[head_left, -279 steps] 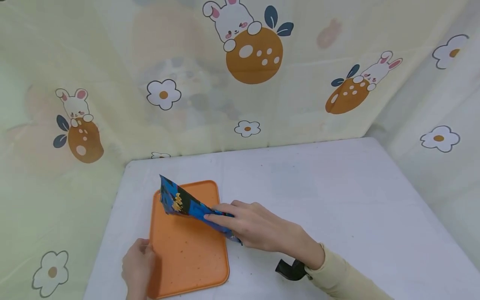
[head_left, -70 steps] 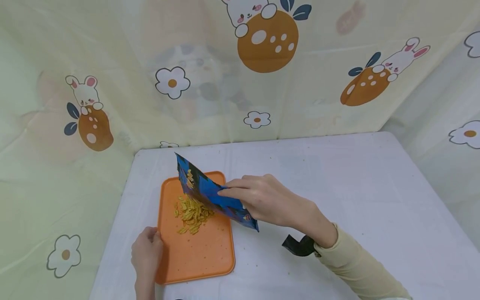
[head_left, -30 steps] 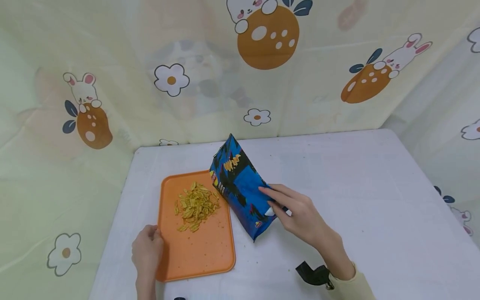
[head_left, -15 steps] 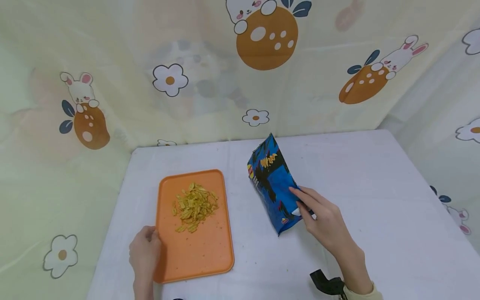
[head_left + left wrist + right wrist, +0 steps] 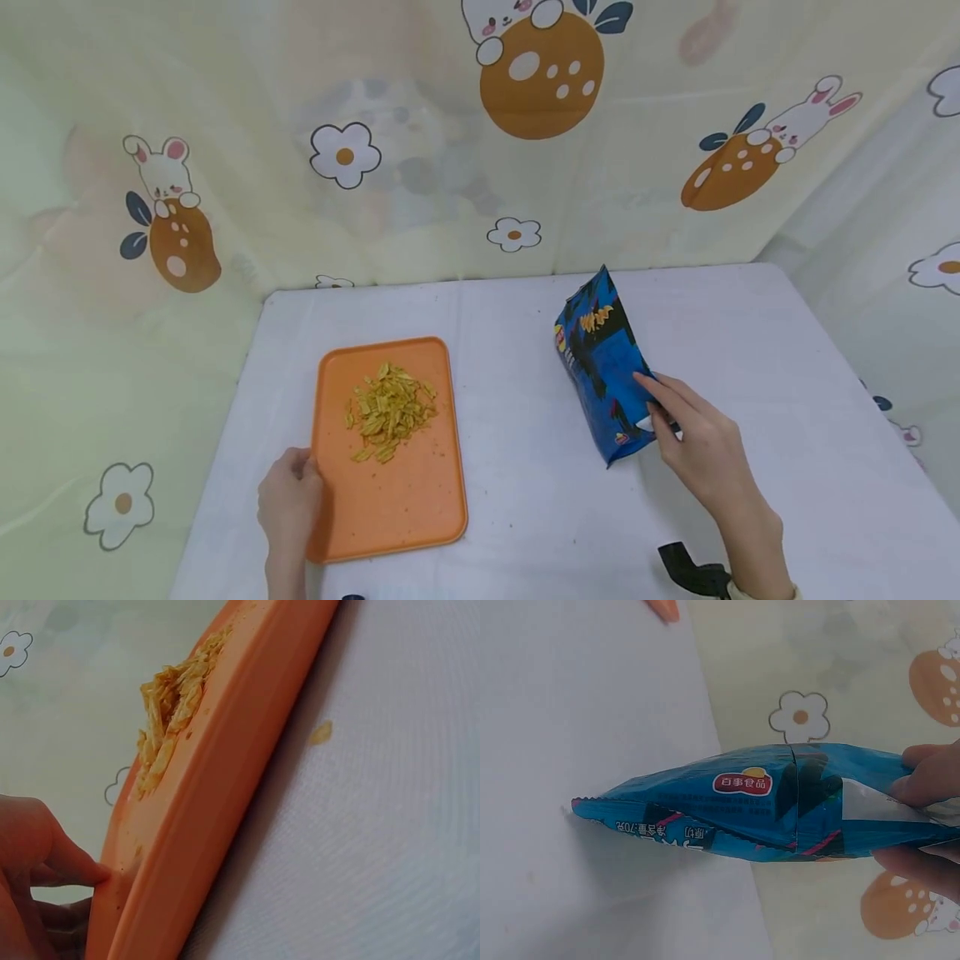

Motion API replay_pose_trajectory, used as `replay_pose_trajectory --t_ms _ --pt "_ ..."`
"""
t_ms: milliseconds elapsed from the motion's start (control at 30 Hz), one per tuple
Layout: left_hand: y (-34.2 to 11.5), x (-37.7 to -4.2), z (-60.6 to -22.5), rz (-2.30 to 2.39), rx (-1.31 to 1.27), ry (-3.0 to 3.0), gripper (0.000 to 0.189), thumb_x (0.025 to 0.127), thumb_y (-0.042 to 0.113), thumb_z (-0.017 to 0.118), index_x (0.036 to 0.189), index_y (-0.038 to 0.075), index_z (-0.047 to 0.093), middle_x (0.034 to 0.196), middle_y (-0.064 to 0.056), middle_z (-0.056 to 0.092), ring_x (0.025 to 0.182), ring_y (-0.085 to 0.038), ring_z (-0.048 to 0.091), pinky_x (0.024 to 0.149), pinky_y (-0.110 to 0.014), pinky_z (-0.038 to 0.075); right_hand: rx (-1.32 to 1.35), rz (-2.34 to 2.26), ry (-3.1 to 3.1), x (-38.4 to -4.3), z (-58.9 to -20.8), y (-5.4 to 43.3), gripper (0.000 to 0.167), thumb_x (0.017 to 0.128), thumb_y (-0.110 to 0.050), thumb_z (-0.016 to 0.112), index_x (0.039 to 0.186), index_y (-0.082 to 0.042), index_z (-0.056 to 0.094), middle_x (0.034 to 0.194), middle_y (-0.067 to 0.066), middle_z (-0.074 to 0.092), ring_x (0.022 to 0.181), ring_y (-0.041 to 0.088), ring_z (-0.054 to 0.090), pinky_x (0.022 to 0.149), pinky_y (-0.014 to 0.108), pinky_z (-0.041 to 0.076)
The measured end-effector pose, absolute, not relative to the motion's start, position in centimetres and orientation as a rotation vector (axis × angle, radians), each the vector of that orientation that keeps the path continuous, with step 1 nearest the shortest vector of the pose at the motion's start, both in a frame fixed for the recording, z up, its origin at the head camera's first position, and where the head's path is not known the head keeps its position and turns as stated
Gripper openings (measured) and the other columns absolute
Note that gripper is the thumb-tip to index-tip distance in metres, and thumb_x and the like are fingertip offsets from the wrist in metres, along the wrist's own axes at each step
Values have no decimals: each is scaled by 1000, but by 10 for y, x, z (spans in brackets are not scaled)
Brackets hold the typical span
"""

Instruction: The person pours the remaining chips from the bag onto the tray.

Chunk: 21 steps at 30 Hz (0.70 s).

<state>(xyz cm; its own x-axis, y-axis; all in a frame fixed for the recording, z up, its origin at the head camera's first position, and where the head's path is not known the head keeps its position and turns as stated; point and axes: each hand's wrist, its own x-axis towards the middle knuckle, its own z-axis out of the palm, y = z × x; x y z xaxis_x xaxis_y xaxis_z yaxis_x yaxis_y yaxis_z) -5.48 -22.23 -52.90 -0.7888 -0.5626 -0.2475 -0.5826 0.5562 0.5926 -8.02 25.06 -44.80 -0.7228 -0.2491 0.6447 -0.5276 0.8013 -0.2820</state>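
Note:
My left hand [image 5: 288, 504] pinches the left rim of an orange tray [image 5: 405, 512] lying on the table. On the tray's upper half lies a heap of yellow chip pieces [image 5: 392, 412]; in the left wrist view the chips [image 5: 176, 705] sit beyond the near wall. To the right of the tray, my right hand [image 5: 708, 454] holds a blue chip bag [image 5: 603, 367] by its right side. In the right wrist view, thumb and fingers pinch the bag [image 5: 735, 806] from its two faces. How much is inside the bag cannot be seen.
A white cloth covers the table [image 5: 517, 333], with small crumbs scattered on it; one crumb [image 5: 321, 733] lies beside the tray. A printed curtain [image 5: 420, 167] encloses the back and sides. A black strap [image 5: 693, 571] hangs at my right wrist.
Chips have poured from the bag onto the tray, which held only crumbs at first. My right hand has then carried the bag rightwards, away from the tray. The left hand stays at the rim.

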Motion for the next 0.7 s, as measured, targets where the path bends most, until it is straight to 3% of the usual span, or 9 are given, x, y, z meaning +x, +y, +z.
replay_pose_trajectory --t_ms 200,367,467,567,700 --pt "-221 -55 -527 1059 -1010 2756 26 105 8 49 123 -4 63 117 -26 68 101 -40 64 81 -51 50 567 492 -2376 -78 -445 258 52 69 21 75 117 2 74 110 22 74 80 33 73 51 32 53" --pt "-221 -55 -526 1054 -1008 2770 25 104 8 50 122 -4 64 116 -26 68 101 -40 64 81 -52 51 598 494 -2374 -78 -447 252 48 74 19 66 117 -2 75 108 20 75 81 33 68 41 27 40" --pt "-221 -55 -526 1067 -1006 2753 26 105 8 49 124 -4 62 118 -27 68 101 -39 64 81 -51 51 638 496 -2351 -77 -447 245 53 73 21 67 119 -4 75 110 19 74 81 33 68 41 26 39" --pt "-221 -56 -527 1074 -1012 2738 27 105 8 48 125 -4 62 118 -27 67 100 -39 63 80 -50 50 678 501 -2356 -77 -447 239 39 92 9 59 126 -7 72 113 17 73 81 32 69 43 27 40" --pt "-221 -55 -528 1095 -1003 2736 27 106 10 48 125 -4 62 116 -26 67 96 -37 62 79 -47 50 696 515 -2375 -77 -445 232 44 92 7 61 134 -7 66 110 16 73 75 28 70 45 28 44"
